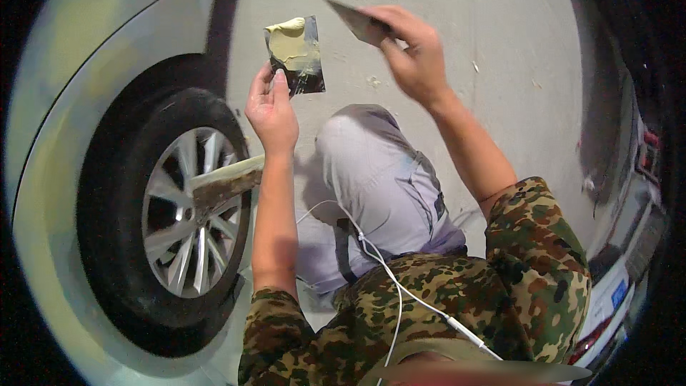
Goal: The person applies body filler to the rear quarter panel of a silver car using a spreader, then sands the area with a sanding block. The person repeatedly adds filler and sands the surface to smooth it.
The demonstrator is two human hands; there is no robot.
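Observation:
My left hand [273,114] pinches the lower edge of a small dark flat plate [313,80], thumb on its face. A thick smear of pale yellow putty [291,44] covers most of the plate, heaped at the upper edge. To the right and a little higher, my right hand [416,53] is closed around a thin, flat putty spreader [351,20]. The spreader is tilted and stands apart from the plate. My right fingers partly hide its near end.
At left is a car's wheel [193,243] beneath a grey body panel [107,36] with yellowish patches. A flat strip [225,184] with a pale edge lies partly behind my left forearm. A white cable [400,282] hangs over my lap. Another vehicle [607,300] stands at right.

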